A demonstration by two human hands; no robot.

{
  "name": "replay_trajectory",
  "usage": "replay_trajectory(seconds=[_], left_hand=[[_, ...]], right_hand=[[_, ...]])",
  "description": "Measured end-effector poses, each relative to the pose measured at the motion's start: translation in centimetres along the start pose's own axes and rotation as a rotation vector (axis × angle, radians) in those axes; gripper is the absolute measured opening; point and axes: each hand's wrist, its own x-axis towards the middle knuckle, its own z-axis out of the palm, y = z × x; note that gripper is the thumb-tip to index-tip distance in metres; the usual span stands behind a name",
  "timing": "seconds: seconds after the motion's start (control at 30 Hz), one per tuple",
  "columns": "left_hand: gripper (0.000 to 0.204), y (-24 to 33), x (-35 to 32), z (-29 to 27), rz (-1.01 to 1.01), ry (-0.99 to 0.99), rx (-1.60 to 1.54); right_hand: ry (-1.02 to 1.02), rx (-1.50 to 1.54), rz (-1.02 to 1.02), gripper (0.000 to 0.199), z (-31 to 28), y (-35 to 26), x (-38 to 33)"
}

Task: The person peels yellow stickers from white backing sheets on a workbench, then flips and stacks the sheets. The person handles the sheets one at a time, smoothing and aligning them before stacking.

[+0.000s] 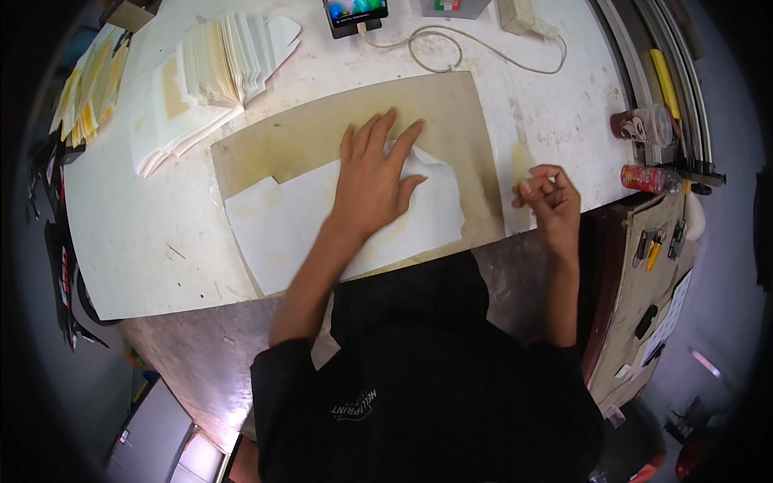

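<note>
My left hand (374, 179) lies with its fingers spread on a white paper sheet (298, 221), near the sheet's upper edge. The paper looks like an unfolded envelope or bag, with a creased flap on its right and faint yellowish patches. Beneath it is a larger beige-brown board (290, 137), stained yellow. To the right of the board, my right hand (549, 197) is closed in a pinch at a thin pale yellow strip (521, 157). The strip's lower end is hidden behind my fingers, and its exact kind is unclear.
A stack of folded white papers (217, 64) stands at the back left, with yellowed papers (93, 80) beyond it. A phone (356, 11) on a stand trails a white cable (499, 52). Two containers, a dark-red cup (636, 125) and a red-labelled bottle (644, 178), sit at the right edge.
</note>
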Motion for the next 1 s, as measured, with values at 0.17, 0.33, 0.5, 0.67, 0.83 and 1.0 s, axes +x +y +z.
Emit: replay_trajectory(seconds=[0.17,0.33,0.5,0.67,0.83,1.0], left_hand=[[0.017,-2.3,3.8,0.1,0.155,-0.168,-0.219],[0.014,-2.5,3.3,-1.7,-0.050,-0.019,-0.346],[0.013,-1.9,2.9,-2.1,-0.246,0.119,-0.421],[0.022,-3.4,1.8,-1.1,-0.120,0.346,-0.358],[0.031,-2.0,-3.2,0.1,0.059,0.485,0.080],[0.040,-0.9,-3.8,1.8,0.075,0.159,0.108]], right_hand=[[-0.074,0.076,0.129,0.011,-0.1,2.2,-2.5],[-0.189,0.162,-0.106,0.007,2.8,1.3,-3.0],[-0.108,0.293,-0.129,0.009,9.0,2.8,-1.5],[0.126,-0.057,-0.220,0.016,11.7,3.2,1.5],[0.147,-0.205,-0.285,0.019,12.3,3.8,2.8],[0.029,-0.489,-0.081,0.022,11.1,1.8,3.4]])
